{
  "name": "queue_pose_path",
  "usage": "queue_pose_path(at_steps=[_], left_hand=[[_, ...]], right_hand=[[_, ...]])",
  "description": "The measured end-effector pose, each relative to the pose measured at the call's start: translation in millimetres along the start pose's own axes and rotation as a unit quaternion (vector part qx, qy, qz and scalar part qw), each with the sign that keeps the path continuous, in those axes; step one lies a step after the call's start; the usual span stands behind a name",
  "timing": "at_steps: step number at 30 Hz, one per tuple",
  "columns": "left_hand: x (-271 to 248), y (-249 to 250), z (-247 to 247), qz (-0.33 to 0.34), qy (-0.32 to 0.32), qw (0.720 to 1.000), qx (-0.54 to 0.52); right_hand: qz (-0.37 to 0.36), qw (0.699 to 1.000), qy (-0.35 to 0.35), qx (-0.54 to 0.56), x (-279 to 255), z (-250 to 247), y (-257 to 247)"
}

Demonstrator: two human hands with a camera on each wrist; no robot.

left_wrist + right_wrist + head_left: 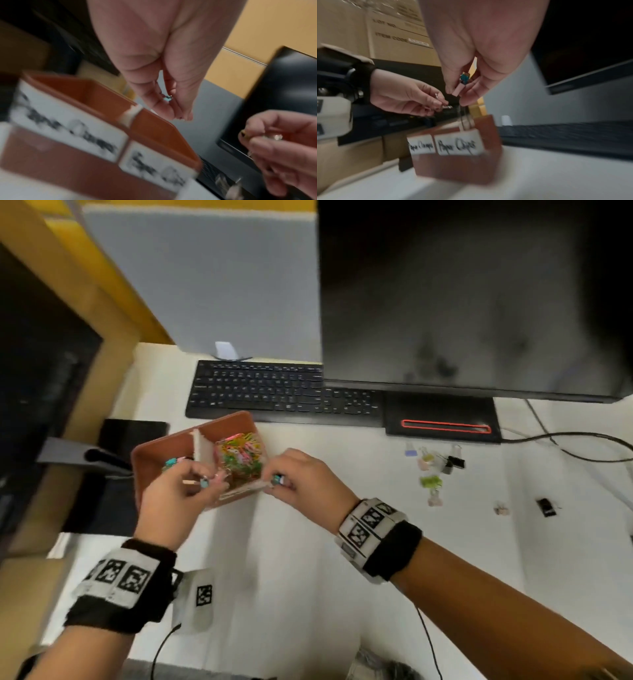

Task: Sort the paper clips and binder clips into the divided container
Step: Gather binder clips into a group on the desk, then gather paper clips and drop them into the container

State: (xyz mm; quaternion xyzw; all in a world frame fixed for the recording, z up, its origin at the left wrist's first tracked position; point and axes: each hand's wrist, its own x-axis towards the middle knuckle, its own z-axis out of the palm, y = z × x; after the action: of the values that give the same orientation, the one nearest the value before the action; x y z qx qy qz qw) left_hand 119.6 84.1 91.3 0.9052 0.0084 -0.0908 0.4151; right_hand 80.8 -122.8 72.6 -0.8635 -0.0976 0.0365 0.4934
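Note:
The brown divided container [154, 447] stands on the white desk, with a white divider [199, 448]. Its right compartment holds a heap of coloured paper clips [241, 457]. A teal binder clip [170, 463] shows in the left compartment. My left hand [202, 481] hovers over the container's near edge and pinches a small teal clip [167, 98]. My right hand [279, 481] is at the container's right near corner and pinches a pink binder clip [458, 90] together with a teal one [464, 77], wire handles hanging down. Labels [458, 146] on the front wall read "Paper Clips".
Several loose binder clips [435, 465] lie on the desk to the right, and a black one [545, 507] farther right. A black keyboard [274, 392] and a monitor [472, 302] stand behind the container. Cables [582, 440] run at the right. Cardboard boxes [68, 302] rise at the left.

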Motion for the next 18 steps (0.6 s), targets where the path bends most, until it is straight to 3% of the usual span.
queue_pose_path(at_steps=[3, 7, 9, 13, 18], left_hand=[[11.8, -13.4, -39.2, -0.046, 0.039, 0.998, -0.035], [29.2, -26.0, -64.4, -0.132, -0.048, 0.982, -0.125], [31.0, -29.2, -73.0, -0.161, -0.043, 0.97, -0.177], [25.7, -24.5, -67.6, -0.1, -0.022, 0.978, -0.182], [-1.6, -30.0, -29.9, 0.028, -0.004, 0.998, 0.047]], right_hand=[[-0.052, 0.998, -0.03, 0.004, 59.1, 48.6, -44.8], [0.014, 0.995, -0.093, -0.027, 110.1, 100.2, -65.1], [0.022, 0.995, -0.098, -0.008, 115.1, 107.4, -65.5], [0.032, 0.998, -0.051, 0.035, 93.6, 78.8, -47.6], [0.05, 0.998, 0.013, -0.045, 29.5, 16.0, 8.8]])
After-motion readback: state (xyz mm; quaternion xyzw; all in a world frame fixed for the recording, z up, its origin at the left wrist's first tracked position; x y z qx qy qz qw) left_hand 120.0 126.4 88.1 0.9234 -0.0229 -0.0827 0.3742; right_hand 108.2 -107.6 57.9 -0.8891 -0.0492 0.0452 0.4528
